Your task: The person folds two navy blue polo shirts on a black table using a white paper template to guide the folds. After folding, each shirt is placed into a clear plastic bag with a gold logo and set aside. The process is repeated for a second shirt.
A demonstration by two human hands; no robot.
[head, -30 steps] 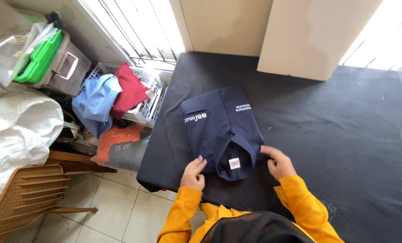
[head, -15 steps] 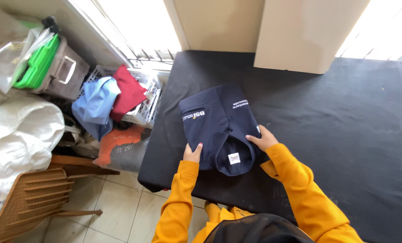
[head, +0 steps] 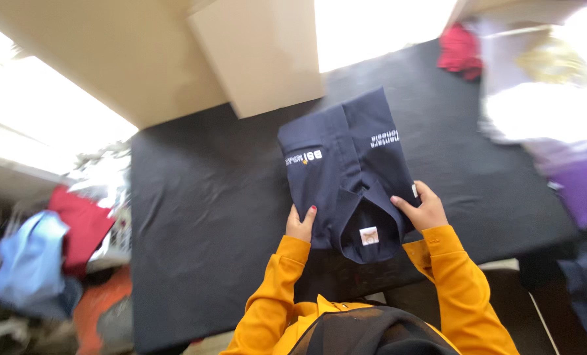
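The folded navy shirt [head: 346,171] lies on the black table [head: 208,217], and the left hand [head: 301,225] and right hand [head: 422,209] pinch its near sides by the collar; it looks soft, light and floppy.

both arms wear long sleeves of bright orange-yellow knit, each ending in a ribbed cuff just behind the fingers. the left hand [head: 301,225] shows a red-painted nail at one fingertip; the right hand [head: 422,210] is bare of rings or watch as far as can be seen. behind the cuffs, a yellow collar edge and a dark, blurred head covering show.
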